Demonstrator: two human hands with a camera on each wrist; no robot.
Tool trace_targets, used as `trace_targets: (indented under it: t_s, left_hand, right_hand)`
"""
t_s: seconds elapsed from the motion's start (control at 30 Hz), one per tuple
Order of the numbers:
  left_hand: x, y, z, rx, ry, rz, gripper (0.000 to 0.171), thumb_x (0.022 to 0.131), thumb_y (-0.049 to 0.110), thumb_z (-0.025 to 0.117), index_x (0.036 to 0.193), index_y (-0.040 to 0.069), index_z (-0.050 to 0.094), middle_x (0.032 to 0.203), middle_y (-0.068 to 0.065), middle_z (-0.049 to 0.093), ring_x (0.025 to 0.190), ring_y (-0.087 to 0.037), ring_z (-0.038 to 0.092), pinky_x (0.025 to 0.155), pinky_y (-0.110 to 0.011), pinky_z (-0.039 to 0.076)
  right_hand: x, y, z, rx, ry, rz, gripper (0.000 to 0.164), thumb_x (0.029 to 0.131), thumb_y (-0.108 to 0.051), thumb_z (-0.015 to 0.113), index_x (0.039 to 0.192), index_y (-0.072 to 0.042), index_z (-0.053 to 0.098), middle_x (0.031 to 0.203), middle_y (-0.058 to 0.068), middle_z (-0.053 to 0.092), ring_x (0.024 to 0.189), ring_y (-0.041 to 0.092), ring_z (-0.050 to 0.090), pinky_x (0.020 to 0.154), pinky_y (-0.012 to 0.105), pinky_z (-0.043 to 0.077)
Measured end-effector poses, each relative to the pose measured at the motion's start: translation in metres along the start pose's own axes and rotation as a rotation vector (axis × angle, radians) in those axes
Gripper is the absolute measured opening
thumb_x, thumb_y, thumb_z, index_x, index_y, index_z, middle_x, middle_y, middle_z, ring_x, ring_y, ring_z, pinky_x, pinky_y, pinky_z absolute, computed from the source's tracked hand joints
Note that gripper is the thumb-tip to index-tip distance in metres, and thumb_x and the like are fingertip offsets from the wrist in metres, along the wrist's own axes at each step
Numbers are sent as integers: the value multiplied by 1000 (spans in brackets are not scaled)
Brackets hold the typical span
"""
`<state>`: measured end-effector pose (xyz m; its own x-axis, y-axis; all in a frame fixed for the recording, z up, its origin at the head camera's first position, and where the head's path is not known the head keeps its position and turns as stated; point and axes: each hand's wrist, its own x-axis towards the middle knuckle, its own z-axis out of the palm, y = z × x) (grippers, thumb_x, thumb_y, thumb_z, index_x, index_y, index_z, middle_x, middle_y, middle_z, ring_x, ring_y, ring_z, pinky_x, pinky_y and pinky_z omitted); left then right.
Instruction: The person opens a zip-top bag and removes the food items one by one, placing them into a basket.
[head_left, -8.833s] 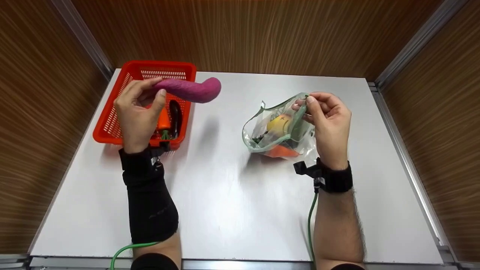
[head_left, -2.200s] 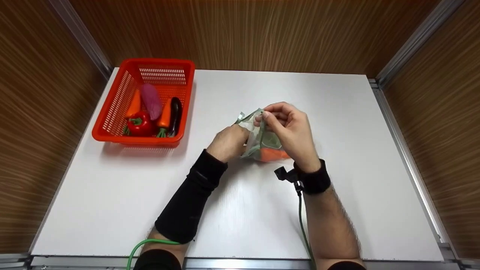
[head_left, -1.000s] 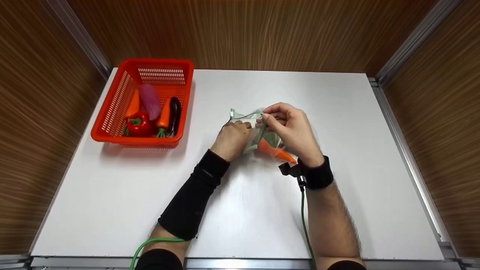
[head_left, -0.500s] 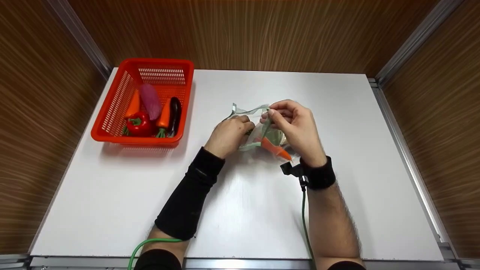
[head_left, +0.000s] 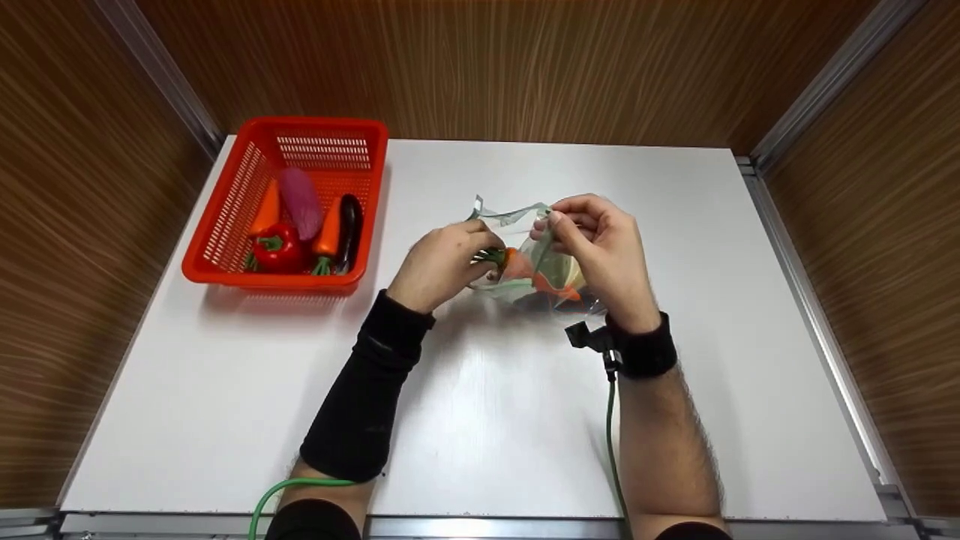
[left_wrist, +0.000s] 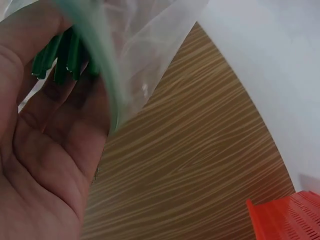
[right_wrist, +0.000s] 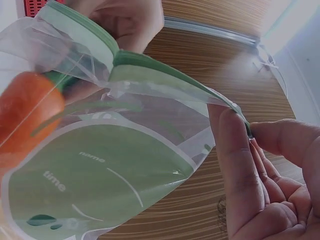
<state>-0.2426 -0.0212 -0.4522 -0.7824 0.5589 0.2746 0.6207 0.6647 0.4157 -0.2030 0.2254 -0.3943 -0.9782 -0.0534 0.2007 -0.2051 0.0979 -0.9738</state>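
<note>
In the head view, my left hand [head_left: 446, 259] pinches the green top of an orange carrot [head_left: 517, 264] at the mouth of a clear zip bag [head_left: 551, 262]. Most of the carrot still lies inside the bag. Between the left thumb and fingers, its green stems [left_wrist: 65, 57] show in the left wrist view. My right hand [head_left: 607, 240] pinches the bag's green-edged rim between thumb and fingers and keeps the mouth spread. Through the plastic I make out another orange piece [head_left: 555, 286] and something yellow; the rest of the contents is unclear.
A red basket [head_left: 225, 276] stands at the back left of the white table [head_left: 495, 420]. It holds a red bell pepper [head_left: 279, 249], a purple elongated vegetable [head_left: 301, 202], a dark eggplant [head_left: 349, 232] and two carrots [head_left: 328, 229]. Wood-grain walls enclose the back and sides.
The purple vegetable, earlier in my left hand, lies in the basket. My left hand went into the bag and has drawn back left, bringing the carrot's green top out. The right hand shifted slightly right.
</note>
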Motion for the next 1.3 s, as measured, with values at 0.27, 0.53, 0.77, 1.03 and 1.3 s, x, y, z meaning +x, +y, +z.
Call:
trace_targets:
  t_s: [0.27,0.53,0.77,1.03,1.3]
  left_hand:
    - [-8,-3,-22,-137,64,1,20,106,12,89,126,10,88,125,-7,86,119,-27,83,110,-46,69]
    - [-16,-11,-40,-201,94,3,21,105,12,90,126,9,88,126,-9,86,120,-29,82,112,-44,69]
    - [-23,-18,-54,-228,132,-10,21,106,13,89,126,7,88,125,-10,86,118,-28,81,111,-42,69]
    - [-37,-26,-72,-254,209,-18,22,105,14,91,125,9,89,125,-8,87,116,-26,81,109,-42,70]
    - [-51,-34,-91,-238,287,-51,22,104,17,91,124,8,89,123,-9,86,114,-26,80,107,-41,69]
  right_hand:
    - [0,1,-3,2,17,1,15,114,-3,73,124,7,77,103,3,89,94,14,90,84,29,74]
    - [1,1,-4,21,32,7,14,114,-2,72,125,5,76,104,5,89,94,17,90,84,31,74]
    - [1,1,-5,36,39,10,13,113,1,71,124,7,76,102,4,89,94,17,90,85,32,75]
    - [2,0,-7,33,47,13,14,113,2,71,124,9,75,101,2,89,95,16,90,85,31,75]
    - [2,1,-7,14,51,6,14,113,0,71,124,7,76,102,2,89,95,15,89,85,32,75]
